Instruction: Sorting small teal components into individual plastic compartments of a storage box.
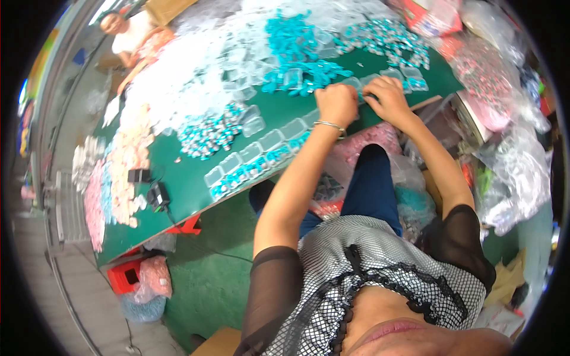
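Looks like box-filling: clear plastic boxes [272,140] line the front edge of the table [193,181], lids open, turquoise pieces [256,167] inside. Left hand [337,102] and right hand [389,98] curled close together at the row's right part, can't tell what's gripped. Next move likely calls for light fingertip placement.

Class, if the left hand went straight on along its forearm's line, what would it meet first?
The left hand would likely meet the teal pieces beyond its knuckles. Depth is unclear, so it might first brush the clear box just right of that line.
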`<state>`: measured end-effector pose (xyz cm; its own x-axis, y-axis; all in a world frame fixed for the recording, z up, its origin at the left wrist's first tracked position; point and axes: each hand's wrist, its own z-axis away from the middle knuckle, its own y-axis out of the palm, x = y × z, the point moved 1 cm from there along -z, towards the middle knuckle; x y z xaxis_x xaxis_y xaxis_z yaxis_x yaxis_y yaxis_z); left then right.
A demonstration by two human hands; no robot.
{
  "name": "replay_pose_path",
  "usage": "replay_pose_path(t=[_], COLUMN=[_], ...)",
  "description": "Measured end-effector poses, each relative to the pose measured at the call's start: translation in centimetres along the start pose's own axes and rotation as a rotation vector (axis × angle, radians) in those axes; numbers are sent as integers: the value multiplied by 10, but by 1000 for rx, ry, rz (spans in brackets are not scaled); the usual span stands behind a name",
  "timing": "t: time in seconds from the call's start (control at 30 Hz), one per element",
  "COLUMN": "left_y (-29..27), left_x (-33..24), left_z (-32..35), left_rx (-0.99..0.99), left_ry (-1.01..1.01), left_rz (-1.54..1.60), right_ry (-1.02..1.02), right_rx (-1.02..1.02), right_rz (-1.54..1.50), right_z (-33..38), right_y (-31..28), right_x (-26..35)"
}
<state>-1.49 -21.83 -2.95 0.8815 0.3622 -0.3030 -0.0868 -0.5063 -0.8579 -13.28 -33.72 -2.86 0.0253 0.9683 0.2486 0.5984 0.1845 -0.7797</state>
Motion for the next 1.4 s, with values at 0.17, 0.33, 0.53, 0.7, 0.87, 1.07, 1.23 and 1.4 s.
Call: replay_pose_path(t=[0.17, 0.33, 0.53, 0.7, 0.87, 1.07, 1.23, 1.4], left_y=[10, 4, -3, -8, -14, -8, -11, -10], left_x=[-11, -9, -12, -16, -15, -20, -20, -21], left_z=[-11, -13, -14, -17, -18, -29, -34, -36], left_rx=[157, 177, 233, 223, 291, 330, 371, 357], left_ry=[-65, -107, -166, -156, -138, -187, -225, -157], left_rz=[-69, -76, -63, -81, -53, -24, 22, -25], right_ry=[-30, -64, -62, -67, -28, -42, -15, 14], right_rx=[-7, -29, -34, -42, -19, -8, 3, 12], right_rz=[51, 51, 47, 77, 67, 81, 85, 78], right_z=[6, 0, 1, 1, 1, -1, 0, -1], right_y=[-7, -8, -7, -8, -6, -5, -6, -4], right_x=[-6, 5, 8, 8, 8, 6, 6, 5])
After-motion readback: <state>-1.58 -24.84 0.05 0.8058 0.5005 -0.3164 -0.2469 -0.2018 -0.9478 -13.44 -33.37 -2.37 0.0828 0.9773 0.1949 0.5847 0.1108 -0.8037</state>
